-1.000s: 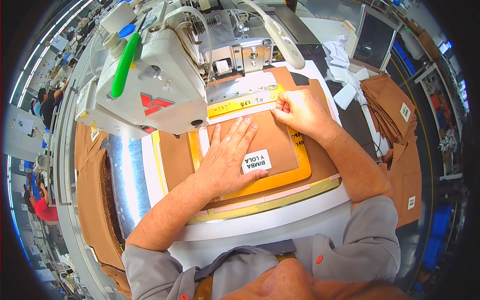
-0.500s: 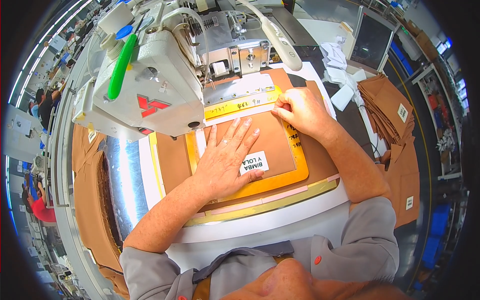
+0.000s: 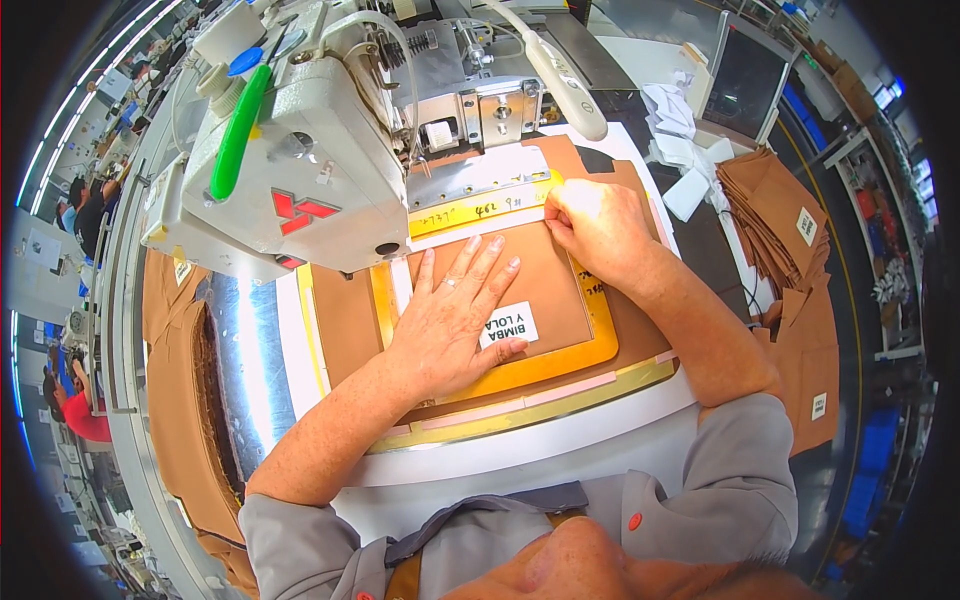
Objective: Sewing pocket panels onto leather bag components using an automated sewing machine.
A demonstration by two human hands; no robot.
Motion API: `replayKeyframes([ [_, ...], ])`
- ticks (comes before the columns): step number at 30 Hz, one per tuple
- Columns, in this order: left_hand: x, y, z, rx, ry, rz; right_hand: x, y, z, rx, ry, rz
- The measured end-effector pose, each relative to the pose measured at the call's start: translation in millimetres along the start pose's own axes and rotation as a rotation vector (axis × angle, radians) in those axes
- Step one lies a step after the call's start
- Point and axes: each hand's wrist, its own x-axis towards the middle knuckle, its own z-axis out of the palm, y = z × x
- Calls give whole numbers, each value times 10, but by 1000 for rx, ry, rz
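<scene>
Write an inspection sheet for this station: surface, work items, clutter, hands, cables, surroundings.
Surface: white top beneath the work; metal surface at left.
Work items: brown panel inside yellow frame, white label on panel.
Clutter: white scraps and brown stack at right.
Hands: left hand spread flat on panel; right hand curled at frame's upper right corner, grip unclear.
Cables: pale tube curves beside white machine.
Surroundings: monitor at upper right; other people at far left.
</scene>
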Motion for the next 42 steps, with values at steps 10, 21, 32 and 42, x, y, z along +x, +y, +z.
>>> replayKeyframes([
  [10, -29, -6, -13, -13, 20, -32, -160, -196, 80, -556, 20, -350],
  [21, -416, -145, -98, 81, 178, -62, -245, -491, 29, -246, -92, -362],
  [32, -418, -160, -151, 177, 183, -132, -260, -594, 50, -321, -160, -294],
  [42, -434, -197, -191, 163, 197, -108, -249, -543, 101, -284, -112, -376],
])
